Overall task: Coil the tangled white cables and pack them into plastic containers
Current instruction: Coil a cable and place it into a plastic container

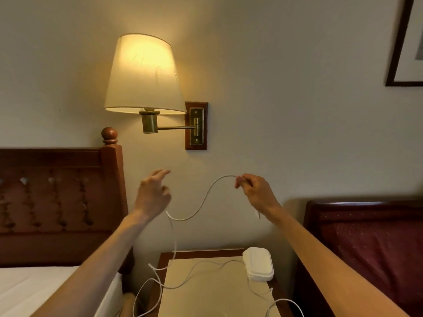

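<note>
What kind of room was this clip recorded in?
Most likely a hotel or guest bedroom: a wooden headboard on the left, a second headboard on the right, a lit wall lamp above a nightstand between them, and a framed picture.

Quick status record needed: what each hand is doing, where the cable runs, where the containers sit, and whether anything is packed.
right hand: raised, pinches one end of the white cable
left hand: raised, fingers loose, grip on the cable unclear
cable run: sags between the hands, drops to the nightstand, loose and uncoiled
plastic containers: closed white stack on the nightstand's right rear corner
packed: nothing visible
</note>
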The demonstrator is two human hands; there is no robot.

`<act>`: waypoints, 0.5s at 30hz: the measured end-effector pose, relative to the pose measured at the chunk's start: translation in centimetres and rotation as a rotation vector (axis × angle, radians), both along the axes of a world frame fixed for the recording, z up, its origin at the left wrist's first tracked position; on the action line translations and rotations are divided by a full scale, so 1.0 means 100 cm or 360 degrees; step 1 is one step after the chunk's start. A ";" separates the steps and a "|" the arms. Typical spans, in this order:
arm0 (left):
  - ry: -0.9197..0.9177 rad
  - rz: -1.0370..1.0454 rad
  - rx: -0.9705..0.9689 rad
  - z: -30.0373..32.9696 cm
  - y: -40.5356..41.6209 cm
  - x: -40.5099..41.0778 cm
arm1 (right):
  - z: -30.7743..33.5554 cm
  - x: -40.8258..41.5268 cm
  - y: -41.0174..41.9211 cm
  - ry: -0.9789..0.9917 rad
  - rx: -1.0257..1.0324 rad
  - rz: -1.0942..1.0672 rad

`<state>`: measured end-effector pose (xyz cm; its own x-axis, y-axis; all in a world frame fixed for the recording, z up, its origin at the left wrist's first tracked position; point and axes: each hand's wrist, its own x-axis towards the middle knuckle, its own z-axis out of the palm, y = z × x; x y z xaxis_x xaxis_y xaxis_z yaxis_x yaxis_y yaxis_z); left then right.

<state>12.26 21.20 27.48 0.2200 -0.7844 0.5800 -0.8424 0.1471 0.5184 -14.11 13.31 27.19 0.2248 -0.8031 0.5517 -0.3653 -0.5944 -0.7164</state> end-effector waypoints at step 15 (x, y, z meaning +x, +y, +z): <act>-0.0188 -0.0161 -0.0468 0.010 -0.007 -0.009 | -0.016 -0.024 0.020 -0.0064 0.0645 0.0668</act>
<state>11.34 20.52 28.47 0.0675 -0.5940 0.8017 -0.8676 0.3619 0.3411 -16.56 15.35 25.58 0.5547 -0.7985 0.2339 -0.1256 -0.3582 -0.9252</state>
